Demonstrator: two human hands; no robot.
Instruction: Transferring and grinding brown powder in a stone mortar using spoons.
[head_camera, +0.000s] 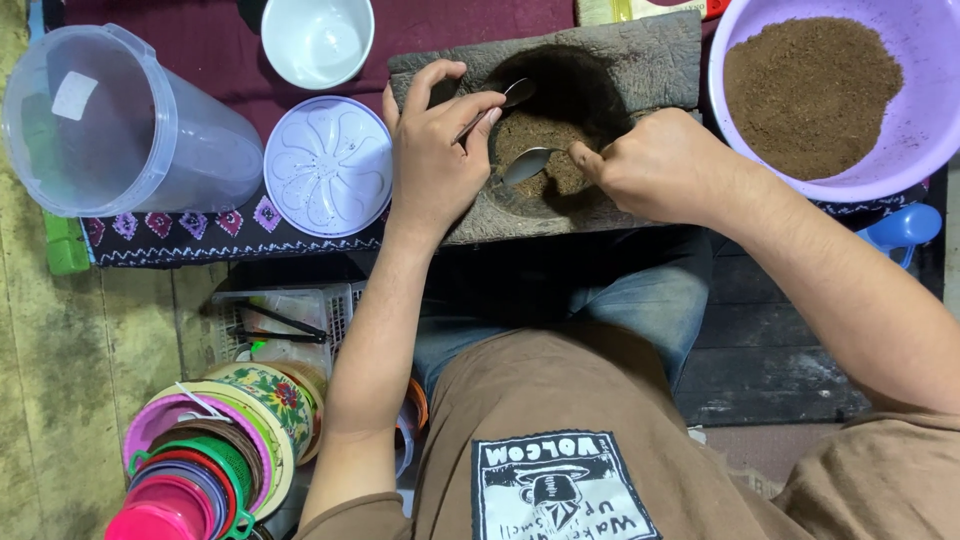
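Note:
A dark stone mortar lies in front of me with brown ground powder in its round hollow. My left hand rests on the mortar's left edge and holds a metal spoon whose bowl hangs over the hollow. My right hand grips a second metal spoon, its bowl down in the powder. The two spoons sit close together over the hollow.
A lilac basin of brown powder stands at the top right. At the left are a clear plastic jar on its side, a white round lid and a white bowl. Stacked coloured lids lie at the lower left.

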